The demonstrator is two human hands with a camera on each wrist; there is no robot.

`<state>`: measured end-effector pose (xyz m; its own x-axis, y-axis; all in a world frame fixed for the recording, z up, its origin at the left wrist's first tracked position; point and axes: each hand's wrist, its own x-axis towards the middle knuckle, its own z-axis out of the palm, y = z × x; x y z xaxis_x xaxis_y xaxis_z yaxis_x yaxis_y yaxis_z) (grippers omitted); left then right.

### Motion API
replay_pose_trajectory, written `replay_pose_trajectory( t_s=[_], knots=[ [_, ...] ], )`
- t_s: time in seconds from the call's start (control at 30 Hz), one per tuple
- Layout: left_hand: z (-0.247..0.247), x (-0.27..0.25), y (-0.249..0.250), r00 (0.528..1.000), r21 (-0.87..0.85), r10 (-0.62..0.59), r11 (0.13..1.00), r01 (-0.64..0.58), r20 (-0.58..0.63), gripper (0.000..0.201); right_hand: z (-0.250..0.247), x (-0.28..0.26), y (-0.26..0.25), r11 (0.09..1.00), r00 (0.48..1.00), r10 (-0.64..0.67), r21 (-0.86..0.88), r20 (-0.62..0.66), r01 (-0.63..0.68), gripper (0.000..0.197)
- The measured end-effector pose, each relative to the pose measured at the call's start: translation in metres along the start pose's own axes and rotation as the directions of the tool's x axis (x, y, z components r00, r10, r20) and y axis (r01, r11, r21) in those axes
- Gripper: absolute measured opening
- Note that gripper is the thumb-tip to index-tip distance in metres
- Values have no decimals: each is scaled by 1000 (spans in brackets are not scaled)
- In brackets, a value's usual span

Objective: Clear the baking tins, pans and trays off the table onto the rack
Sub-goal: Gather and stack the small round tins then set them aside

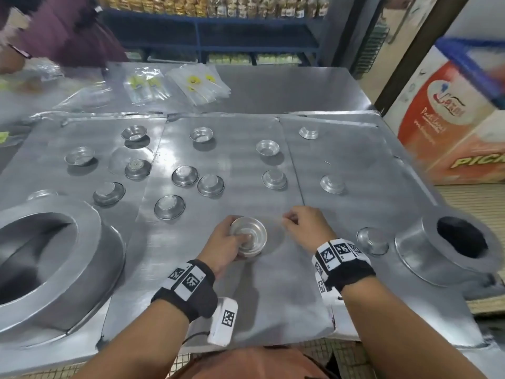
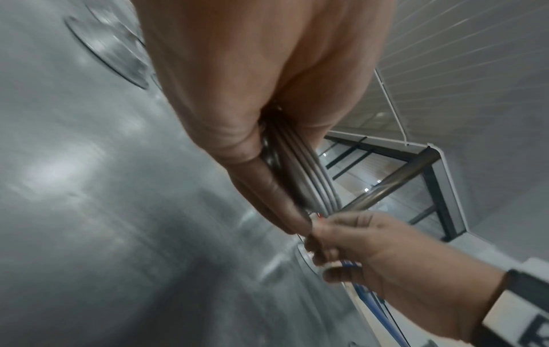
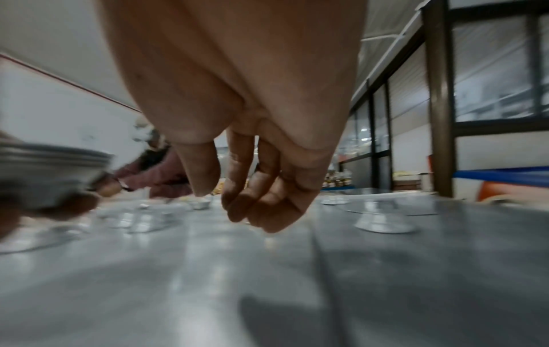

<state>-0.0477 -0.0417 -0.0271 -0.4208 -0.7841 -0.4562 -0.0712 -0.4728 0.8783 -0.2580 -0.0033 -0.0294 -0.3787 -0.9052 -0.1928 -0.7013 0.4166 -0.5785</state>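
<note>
The left hand [image 1: 222, 243] grips a small stack of nested tins [image 1: 248, 236] near the front middle of the table [image 1: 273, 291], thumb inside the top one. The right hand [image 1: 304, 224] hovers just right of the stack, fingers loosely curled and holding nothing. More little tins [image 1: 184, 175] lie scattered over the flat trays [image 1: 240, 160] farther back. A big round pan [image 1: 52, 258] sits at near left, another pan [image 1: 448, 247] at near right.
</note>
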Motion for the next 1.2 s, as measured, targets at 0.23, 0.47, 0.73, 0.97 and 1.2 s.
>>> replay_pose_trajectory(
  t_s=[0.23,0.47,0.73,0.97,1.2],
  knots=[
    [35,11,0,996,55,-24,998,19,91,39,-45,-2,85,860,971,176,-455,-161,-232,34],
    [59,19,-6,989,112,-46,993,30,140,31,-66,-16,118,717,908,372,-562,-191,-412,20],
    [71,24,-9,983,115,-57,993,37,173,30,-67,-12,134,766,917,349,-507,-190,-397,24],
    [78,27,-12,982,167,-45,986,14,185,27,-62,-28,131,845,931,261,-405,-256,-348,37],
    [78,26,-14,982,168,-67,985,37,174,23,-65,-45,102,984,929,140,151,-343,-92,64]
  ],
)
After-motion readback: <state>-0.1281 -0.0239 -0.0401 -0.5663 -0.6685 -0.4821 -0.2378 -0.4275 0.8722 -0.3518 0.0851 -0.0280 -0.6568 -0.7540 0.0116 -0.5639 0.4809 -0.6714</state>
